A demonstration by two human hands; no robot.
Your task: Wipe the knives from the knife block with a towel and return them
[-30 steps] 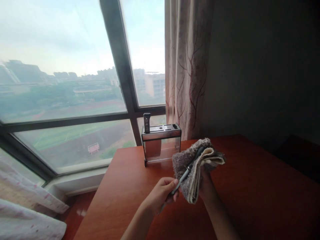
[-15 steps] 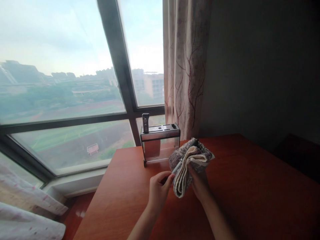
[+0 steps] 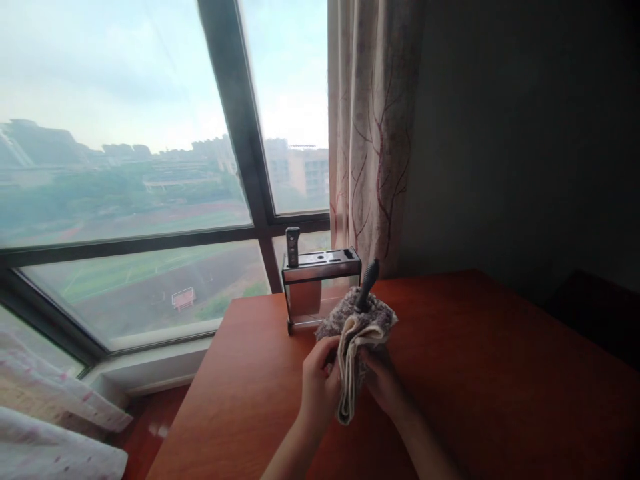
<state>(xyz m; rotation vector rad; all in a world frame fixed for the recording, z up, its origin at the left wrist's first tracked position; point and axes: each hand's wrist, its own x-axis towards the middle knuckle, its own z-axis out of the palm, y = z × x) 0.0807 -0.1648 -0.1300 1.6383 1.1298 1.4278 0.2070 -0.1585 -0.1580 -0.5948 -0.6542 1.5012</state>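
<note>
A folded towel (image 3: 357,337), mottled grey outside with cream edges, is held above the table between both of my hands. My left hand (image 3: 320,380) pinches its near left side. My right hand (image 3: 383,380) grips it from the right, with some fingers hidden beneath and behind the folds. From the top of the towel sticks a tool with a black ribbed handle (image 3: 369,283), tilted up and away from me. Its other end is hidden in the cloth. Just behind stands a clear-walled slotted holder (image 3: 323,270), with a dark handle (image 3: 293,248) upright in its left end.
The reddish-brown wooden table (image 3: 240,387) spreads under my hands, its left edge running toward me. Beyond it are a large window (image 3: 125,167) and a patterned curtain (image 3: 375,133). Another light curtain (image 3: 60,427) hangs at the lower left.
The towel has moved left and toward me and has turned. The black ribbed handle now points up and stands out clearly; a silver strip near my left fingers is no longer visible.
</note>
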